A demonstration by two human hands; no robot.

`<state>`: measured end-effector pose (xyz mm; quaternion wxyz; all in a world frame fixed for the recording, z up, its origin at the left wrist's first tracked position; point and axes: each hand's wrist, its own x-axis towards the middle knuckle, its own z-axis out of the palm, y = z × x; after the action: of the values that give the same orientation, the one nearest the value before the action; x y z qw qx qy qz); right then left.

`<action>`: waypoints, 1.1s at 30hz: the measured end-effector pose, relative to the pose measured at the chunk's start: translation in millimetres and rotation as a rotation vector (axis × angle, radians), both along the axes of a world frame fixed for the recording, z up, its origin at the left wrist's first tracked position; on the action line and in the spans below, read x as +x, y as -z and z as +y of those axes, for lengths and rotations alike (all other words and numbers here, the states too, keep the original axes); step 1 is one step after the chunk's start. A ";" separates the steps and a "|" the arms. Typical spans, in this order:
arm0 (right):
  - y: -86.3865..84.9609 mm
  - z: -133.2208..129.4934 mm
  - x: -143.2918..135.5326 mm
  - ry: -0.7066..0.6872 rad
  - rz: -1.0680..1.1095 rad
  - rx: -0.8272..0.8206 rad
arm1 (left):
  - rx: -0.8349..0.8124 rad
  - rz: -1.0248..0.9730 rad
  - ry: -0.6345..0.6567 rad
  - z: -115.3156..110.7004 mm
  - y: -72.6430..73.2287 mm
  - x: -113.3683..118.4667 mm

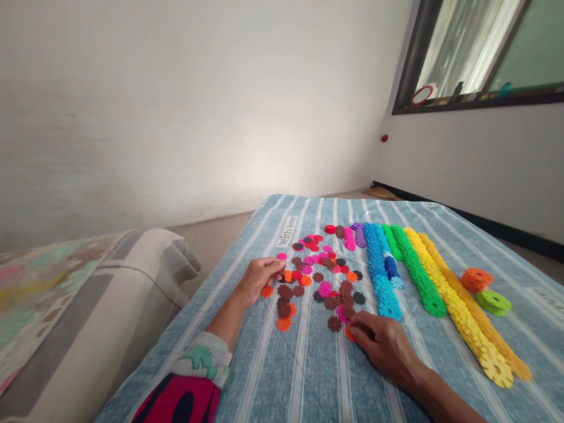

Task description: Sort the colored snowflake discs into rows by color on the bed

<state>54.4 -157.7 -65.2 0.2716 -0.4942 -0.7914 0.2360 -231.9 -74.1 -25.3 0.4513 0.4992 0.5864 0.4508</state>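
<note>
My left hand [259,279] is at the left edge of a loose scatter of flower-shaped discs, its thumb and fingers pinched on a pink disc [282,257]. My right hand [383,343] is closed at the near right of the scatter, fingertips by an orange disc [350,333]; what it holds, if anything, is hidden. Brown discs [335,324], orange discs [284,324], black, red and pink ones lie between the hands. Right of them are long overlapping rows: blue [375,252], green [416,273], yellow [453,302] and darker yellow [480,317].
The discs lie on a striped blue cloth [264,376]. Orange [476,279] and lime green stacks [494,302] sit at the right. Short pink [349,239] and purple rows [359,235] are at the back. A cloth-covered padded edge [132,282] stands at the left.
</note>
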 end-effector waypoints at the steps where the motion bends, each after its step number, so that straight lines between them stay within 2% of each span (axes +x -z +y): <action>1: 0.5 0.1 0.0 0.003 -0.002 0.000 | 0.002 0.010 0.000 -0.8 0.6 -0.1; 8: 2.2 -1.0 0.2 0.022 -0.015 -0.020 | 0.026 0.164 0.149 -4.5 -1.0 -0.3; 10: 1.8 -1.5 0.2 0.018 -0.010 -0.023 | 0.043 0.167 0.156 -5.4 -2.2 0.1; 16: 1.2 -1.0 0.1 0.027 -0.005 -0.029 | 0.074 0.124 0.031 -4.9 0.3 0.3; 23: 1.3 0.0 -2.1 0.033 0.001 -0.009 | 0.202 0.169 -0.172 2.8 9.0 -5.4; 26: 0.3 -0.3 -3.0 0.037 -0.008 0.000 | 0.228 0.246 -0.167 5.2 10.7 -7.7; 33: -0.5 0.2 -3.6 0.046 -0.011 -0.011 | 0.255 0.577 -0.137 7.5 13.4 -9.0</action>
<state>50.8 -157.5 -64.7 0.2698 -0.5149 -0.7802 0.2312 -240.8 -66.6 -38.6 0.1687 0.6186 0.6611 0.3897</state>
